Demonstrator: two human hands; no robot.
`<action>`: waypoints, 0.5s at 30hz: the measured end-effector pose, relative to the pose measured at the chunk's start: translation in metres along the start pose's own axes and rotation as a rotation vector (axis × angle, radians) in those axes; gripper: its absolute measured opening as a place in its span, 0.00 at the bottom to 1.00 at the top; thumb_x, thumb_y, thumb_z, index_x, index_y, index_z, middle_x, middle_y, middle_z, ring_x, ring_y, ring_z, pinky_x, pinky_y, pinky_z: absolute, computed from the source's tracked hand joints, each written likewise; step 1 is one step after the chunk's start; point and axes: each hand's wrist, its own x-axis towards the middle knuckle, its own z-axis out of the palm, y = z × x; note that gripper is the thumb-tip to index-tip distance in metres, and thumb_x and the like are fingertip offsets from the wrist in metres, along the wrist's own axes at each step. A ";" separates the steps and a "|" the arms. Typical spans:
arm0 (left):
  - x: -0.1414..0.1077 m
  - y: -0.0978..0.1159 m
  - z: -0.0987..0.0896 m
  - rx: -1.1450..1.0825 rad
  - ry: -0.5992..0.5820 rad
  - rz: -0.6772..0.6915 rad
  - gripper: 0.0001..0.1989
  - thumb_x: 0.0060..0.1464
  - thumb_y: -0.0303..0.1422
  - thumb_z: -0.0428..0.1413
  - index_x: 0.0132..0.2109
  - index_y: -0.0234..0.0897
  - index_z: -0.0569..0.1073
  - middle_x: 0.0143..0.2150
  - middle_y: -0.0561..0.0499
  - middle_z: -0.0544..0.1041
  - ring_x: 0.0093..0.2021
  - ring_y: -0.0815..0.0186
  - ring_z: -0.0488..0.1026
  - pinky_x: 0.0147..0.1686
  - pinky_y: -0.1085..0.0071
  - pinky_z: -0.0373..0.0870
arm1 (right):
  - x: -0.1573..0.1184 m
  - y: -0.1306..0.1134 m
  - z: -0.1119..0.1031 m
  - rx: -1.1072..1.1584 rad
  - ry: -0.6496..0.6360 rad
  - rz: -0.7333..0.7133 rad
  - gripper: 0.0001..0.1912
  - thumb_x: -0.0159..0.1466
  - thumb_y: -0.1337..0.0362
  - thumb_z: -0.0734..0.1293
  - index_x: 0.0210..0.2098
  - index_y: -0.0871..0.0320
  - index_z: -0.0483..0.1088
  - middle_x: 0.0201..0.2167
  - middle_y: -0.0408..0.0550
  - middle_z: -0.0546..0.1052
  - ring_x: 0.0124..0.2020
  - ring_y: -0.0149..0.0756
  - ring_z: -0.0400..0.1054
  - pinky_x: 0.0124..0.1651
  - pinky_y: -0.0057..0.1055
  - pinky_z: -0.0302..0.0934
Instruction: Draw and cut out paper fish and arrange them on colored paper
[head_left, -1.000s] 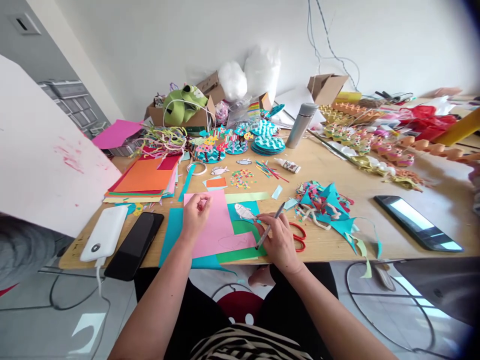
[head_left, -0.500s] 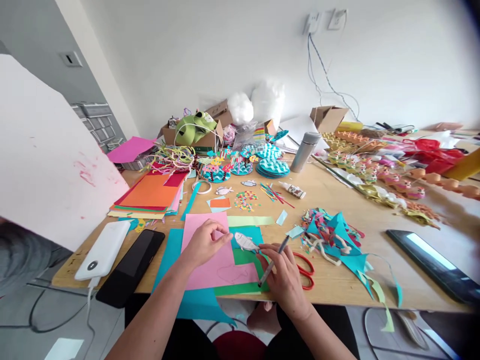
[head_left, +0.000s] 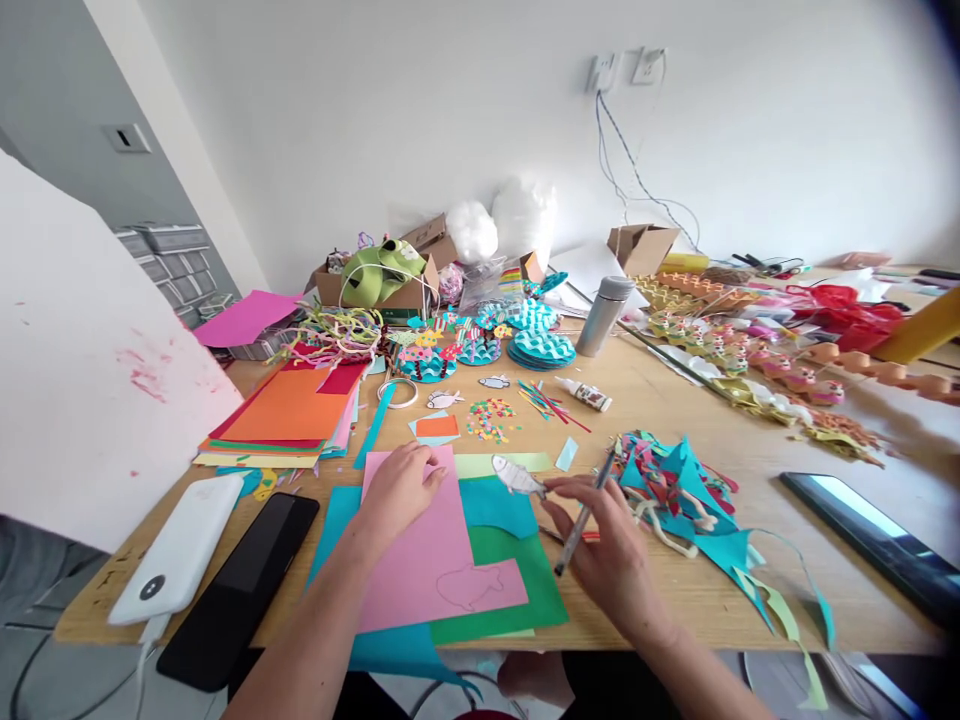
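My right hand (head_left: 611, 550) pinches the tail of a white paper fish cutout (head_left: 516, 475) between thumb and fingertips. A grey pen (head_left: 587, 515) also rests slantwise in that hand, tip downward. My left hand (head_left: 403, 492) lies on a pink sheet of paper (head_left: 420, 585), its fingers loosely bent and holding nothing. A fish outline (head_left: 469, 588) is drawn on the sheet's lower right part. Under the pink sheet lie green paper (head_left: 544, 580) and blue paper (head_left: 499, 507). Red-handled scissors (head_left: 589, 536) are mostly hidden behind my right hand.
Blue paper scraps (head_left: 660, 480) lie to the right, near a tablet (head_left: 870, 540). A phone (head_left: 240, 590) and a white power bank (head_left: 180, 545) sit at the left. Behind are stacked coloured paper (head_left: 277, 405), confetti (head_left: 491, 420), a glue bottle (head_left: 589, 395) and a grey flask (head_left: 606, 315).
My right hand has lifted the fish cutout and pen away from the pink sheet, to the right. My left hand has drawn back slightly leftward on the paper. The view has shifted a little.
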 end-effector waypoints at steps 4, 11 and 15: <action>0.005 -0.009 0.010 -0.091 0.122 0.014 0.06 0.58 0.32 0.52 0.36 0.38 0.72 0.36 0.49 0.77 0.36 0.63 0.74 0.37 0.68 0.67 | 0.056 0.038 -0.011 -0.103 -0.040 -0.073 0.07 0.64 0.67 0.66 0.42 0.53 0.66 0.38 0.48 0.76 0.42 0.42 0.67 0.43 0.39 0.64; 0.007 -0.017 0.021 -0.183 0.268 0.023 0.05 0.57 0.30 0.51 0.36 0.40 0.71 0.35 0.50 0.76 0.33 0.64 0.73 0.33 0.69 0.67 | 0.136 0.128 0.045 -0.293 -0.304 0.088 0.03 0.63 0.66 0.64 0.38 0.56 0.67 0.36 0.52 0.76 0.43 0.45 0.66 0.42 0.37 0.61; 0.008 -0.016 0.022 -0.180 0.294 0.034 0.05 0.57 0.29 0.50 0.36 0.42 0.70 0.36 0.50 0.76 0.34 0.63 0.74 0.33 0.68 0.69 | 0.152 0.155 0.085 -0.346 -0.399 0.154 0.05 0.61 0.70 0.64 0.38 0.58 0.68 0.38 0.54 0.77 0.43 0.46 0.65 0.41 0.35 0.59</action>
